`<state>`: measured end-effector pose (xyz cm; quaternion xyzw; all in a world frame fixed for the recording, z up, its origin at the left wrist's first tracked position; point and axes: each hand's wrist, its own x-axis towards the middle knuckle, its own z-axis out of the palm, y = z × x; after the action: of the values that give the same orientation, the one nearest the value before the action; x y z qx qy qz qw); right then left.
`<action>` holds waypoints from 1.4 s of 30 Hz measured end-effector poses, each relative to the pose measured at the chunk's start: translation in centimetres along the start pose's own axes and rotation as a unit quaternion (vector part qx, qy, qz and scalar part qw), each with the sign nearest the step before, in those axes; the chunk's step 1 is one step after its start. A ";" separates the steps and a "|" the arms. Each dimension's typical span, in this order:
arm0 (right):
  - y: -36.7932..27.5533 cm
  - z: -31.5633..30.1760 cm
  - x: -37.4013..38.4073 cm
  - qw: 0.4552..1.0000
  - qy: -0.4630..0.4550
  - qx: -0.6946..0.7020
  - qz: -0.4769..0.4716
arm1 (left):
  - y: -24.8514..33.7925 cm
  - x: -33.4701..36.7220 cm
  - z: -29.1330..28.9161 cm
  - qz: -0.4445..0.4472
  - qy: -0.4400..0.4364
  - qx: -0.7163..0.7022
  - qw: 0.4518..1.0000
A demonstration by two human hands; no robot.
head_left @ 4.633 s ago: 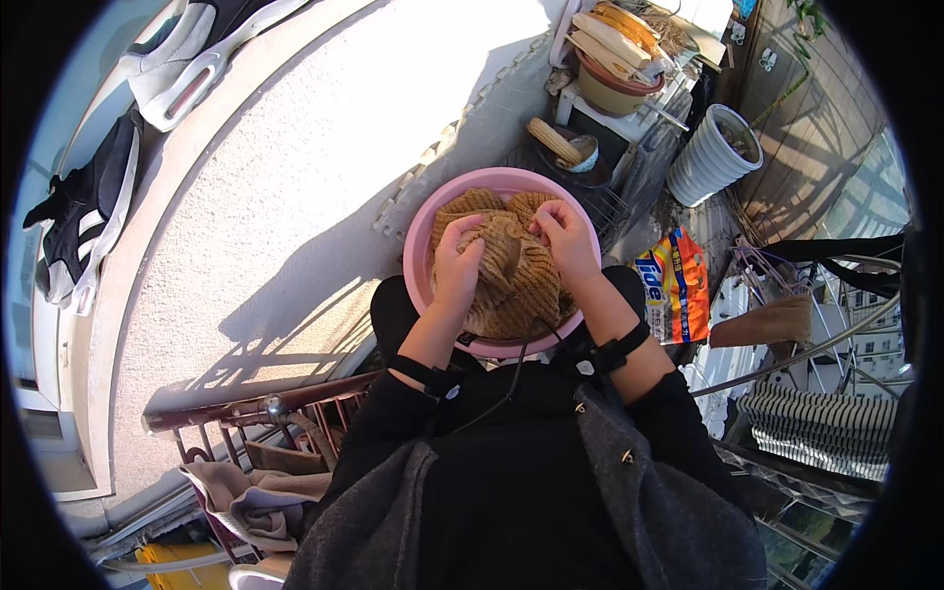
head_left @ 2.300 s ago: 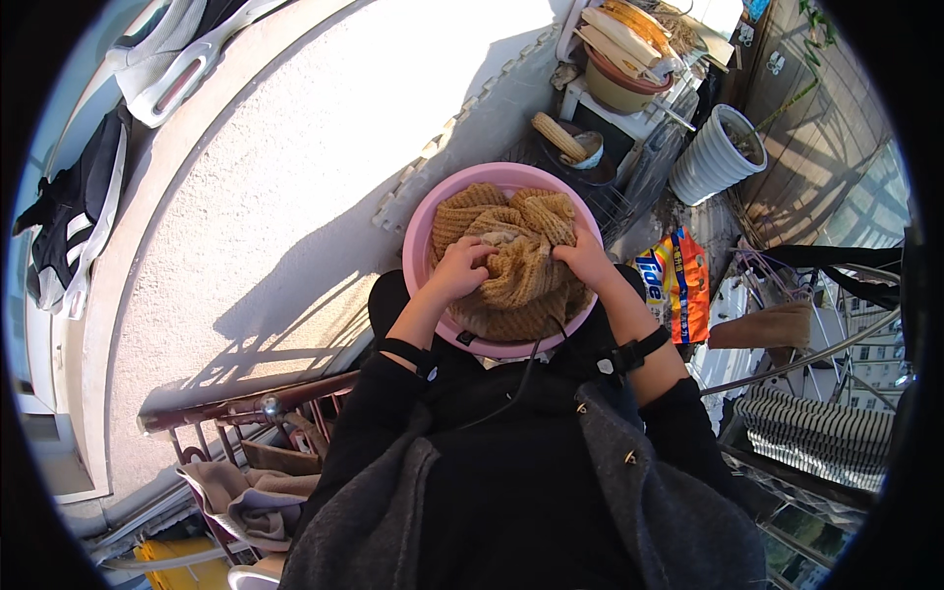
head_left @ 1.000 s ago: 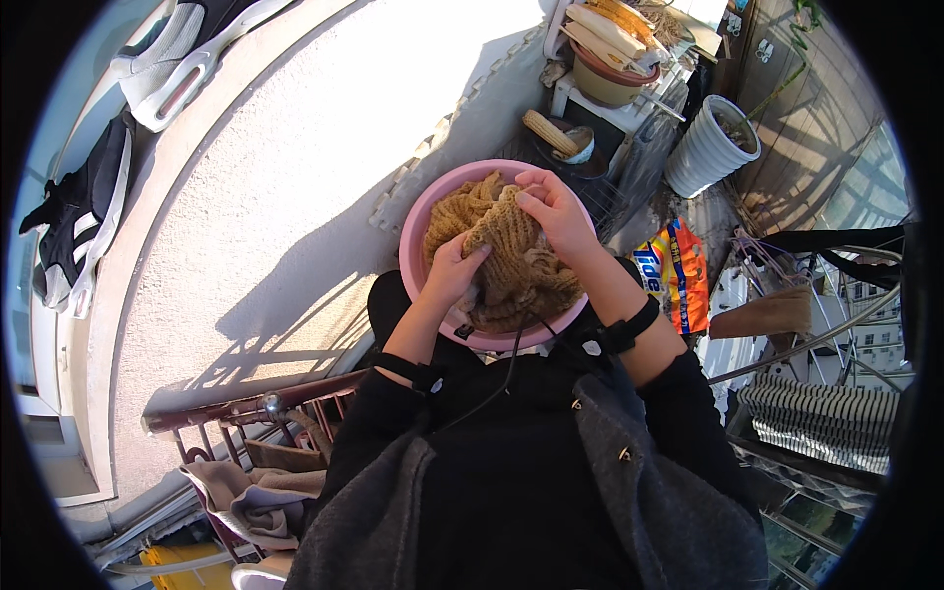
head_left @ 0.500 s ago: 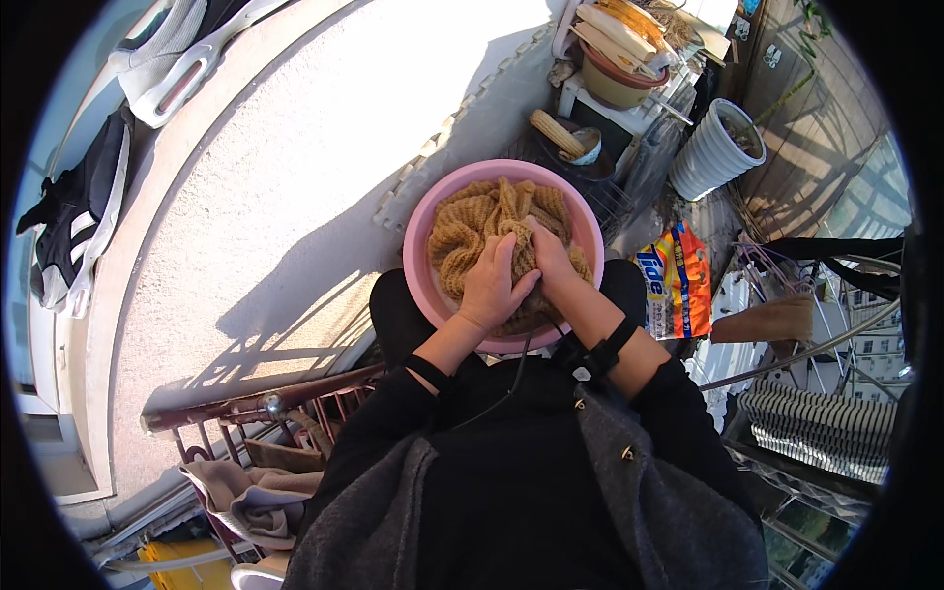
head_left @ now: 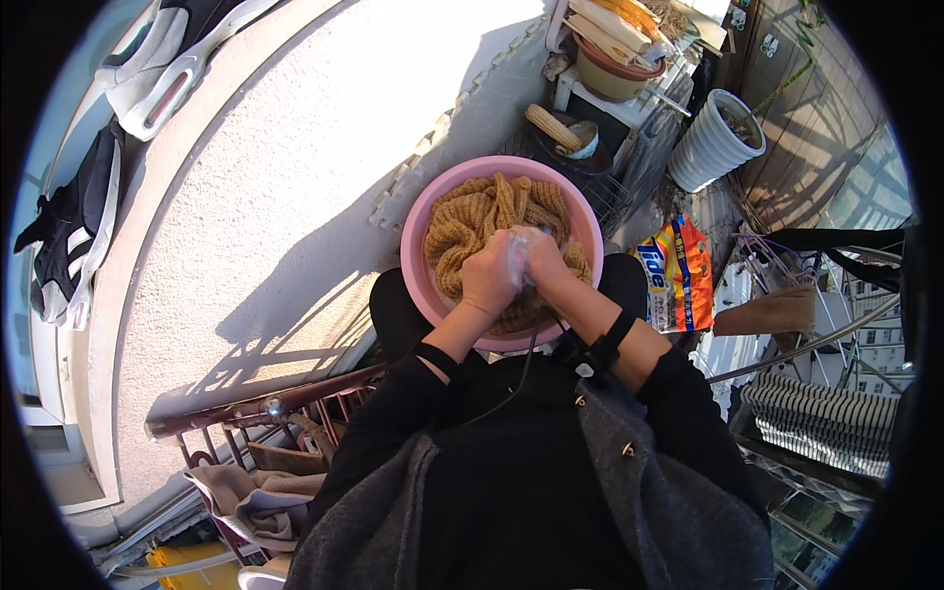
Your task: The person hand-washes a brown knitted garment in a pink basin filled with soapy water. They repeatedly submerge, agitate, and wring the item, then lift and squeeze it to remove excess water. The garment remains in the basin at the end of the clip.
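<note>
A pink basin point(head_left: 414, 258) sits between my knees with a tan, chunky-knit garment point(head_left: 464, 224) bunched inside it. My left hand point(head_left: 488, 276) and my right hand point(head_left: 545, 259) are pressed together, knuckles up, over the near middle of the basin. Both are closed on the knitted garment, though the part inside the fingers is mostly hidden. Whitish suds point(head_left: 517, 260) cling to the skin where the hands meet. Folds of knit lie to the left, beyond and to the right of them.
An orange detergent bag point(head_left: 685, 275) stands right of the basin. Beyond it are a white ribbed planter point(head_left: 716, 143) and a pot holding dried husks point(head_left: 612, 74). A corn cob point(head_left: 553, 128) lies by a small bowl. At left is a dark red railing point(head_left: 216, 421) with cloths on it.
My fingers have curled in and my hands have rolled into fists against each other. Suds now show between them, and the fabric that bulged up at the fingertips has sunk from sight.
</note>
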<state>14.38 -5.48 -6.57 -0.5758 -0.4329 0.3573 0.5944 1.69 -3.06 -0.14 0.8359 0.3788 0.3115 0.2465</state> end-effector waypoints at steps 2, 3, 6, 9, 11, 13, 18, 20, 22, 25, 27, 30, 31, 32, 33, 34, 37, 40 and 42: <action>0.2 0.2 0.1 0.993 -0.008 -0.094 -0.067 | -0.3 0.3 0.4 -0.044 -0.020 0.017 0.999; 0.0 0.2 0.2 0.993 -0.012 -0.093 -0.066 | -0.6 0.4 0.6 -0.070 -0.028 0.023 0.997; -2.0 0.7 0.3 0.998 -0.007 -0.035 0.047 | -2.1 1.3 0.9 -0.092 0.018 -0.013 0.996; -5.1 -0.2 0.2 0.991 -0.058 0.038 0.118 | -5.2 2.6 -0.2 -0.231 0.059 -0.198 0.951; -6.4 -0.6 0.3 0.991 -0.087 0.029 0.097 | -6.9 2.8 -0.9 -0.293 0.138 -0.360 0.875; -6.7 -1.1 0.3 0.994 -0.084 -0.039 0.052 | -8.3 2.9 -1.7 -0.357 0.184 -0.480 0.780; -5.1 -1.4 -1.9 0.830 -0.264 -0.483 -0.089 | -8.1 2.3 -2.1 -0.360 0.191 -0.508 0.759; -5.0 -1.5 -1.8 0.878 -0.234 -0.415 -0.053 | -7.4 2.5 -2.8 -0.372 0.181 -0.397 0.819; -5.9 -1.8 -0.9 0.928 -0.209 -0.305 0.041 | -6.6 2.5 -4.3 -0.272 0.169 -0.315 0.893; -8.7 -2.4 0.7 0.944 -0.208 -0.252 -0.044 | -5.1 3.0 -6.3 -0.070 0.120 -0.145 0.980; -10.9 -2.1 1.5 0.977 -0.193 -0.082 -0.040 | -4.0 3.4 -7.3 0.133 0.075 -0.047 0.987; -13.8 -2.3 2.3 0.976 -0.150 0.160 0.017 | -1.9 3.6 -7.0 0.069 -0.064 -0.224 0.970; -14.4 -2.3 2.6 0.953 -0.155 0.259 0.014 | -1.2 3.6 -6.6 0.039 -0.096 -0.270 0.957; -14.8 -2.3 3.1 0.948 -0.139 0.284 0.033 | -0.6 3.7 -6.0 0.027 -0.080 -0.265 0.961; -14.9 -2.3 3.3 0.957 -0.101 0.262 0.067 | -0.2 3.7 -5.6 -0.017 -0.098 -0.248 0.964; -14.9 -2.2 3.5 0.959 -0.087 0.261 0.073 | 0.0 3.6 -5.1 -0.061 -0.117 -0.228 0.965; -13.8 -1.6 3.0 0.980 -0.048 0.192 0.018 | 0.1 3.2 -3.4 -0.105 -0.082 -0.178 0.975; -12.5 -1.3 1.7 0.976 -0.022 -0.097 -0.192 | -0.4 2.5 -2.2 -0.132 -0.037 -0.223 0.965; -11.9 -0.9 1.3 0.929 -0.029 -0.233 -0.287 | -0.5 2.0 -1.4 -0.117 -0.050 -0.210 0.969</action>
<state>14.80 -5.62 5.40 -0.5387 -0.6680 0.0771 0.5076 1.47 -0.96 1.14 0.7297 0.3873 0.3106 0.4702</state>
